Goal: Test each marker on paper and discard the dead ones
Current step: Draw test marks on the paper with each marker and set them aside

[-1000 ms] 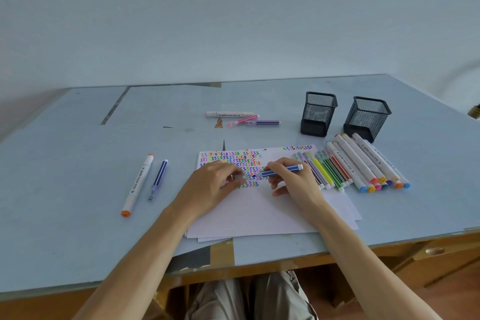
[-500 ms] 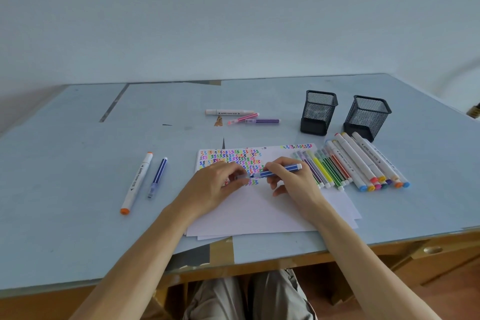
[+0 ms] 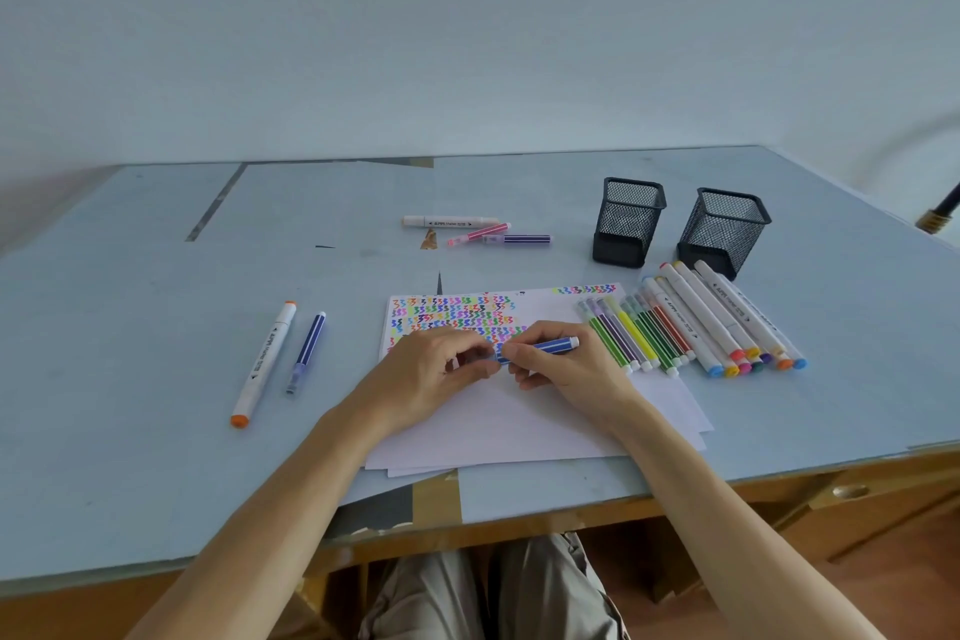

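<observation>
We hold a blue striped marker (image 3: 540, 346) above the paper (image 3: 519, 411), which lies near the front edge of the counter (image 3: 130, 431), about midway along it. Our right hand (image 3: 566, 364) pinches the marker's barrel between thumb and fingers, the white end pointing toward the right edge. Our left hand (image 3: 431, 374) meets it at the other end, fingers curled and pinching there; whether they grip a cap or the marker's tip we cannot tell, since the fingers hide it. The far part of the paper is covered with rows of coloured squiggles (image 3: 452, 314). Just right of the paper, partly on its corner, a row of thin striped markers (image 3: 634, 333) lies side by side, and beside them a row of thicker white markers (image 3: 722, 317) with coloured ends. Behind those, toward the far right corner, stand two black mesh pen cups (image 3: 628, 221), near one another but apart. Toward the far edge, in the middle, lie three markers (image 3: 478, 230) close together: white, pink and purple. Toward the left edge, well apart from the paper, an orange-tipped white marker (image 3: 264, 363) lies just beside a dark blue striped marker (image 3: 306, 353).
</observation>
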